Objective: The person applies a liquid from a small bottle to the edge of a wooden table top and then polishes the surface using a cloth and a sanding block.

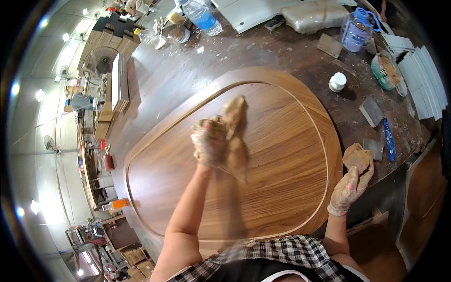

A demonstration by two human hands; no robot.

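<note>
A rounded wooden panel with brown grain and a pale inlaid line along its border lies on the dark worktable. Over its middle, my gloved left hand is closed round a tan rag, which hangs down and is partly smeared by motion. My right hand, also gloved, is past the panel's right edge. Its fingers grip a tan sanding block with a rough, worn face.
Beside my right hand lie a blue-handled tool, a grey block and a clear flat piece. A small white jar, a green tub and a blue-capped bottle stand farther back. A water bottle is at the far edge.
</note>
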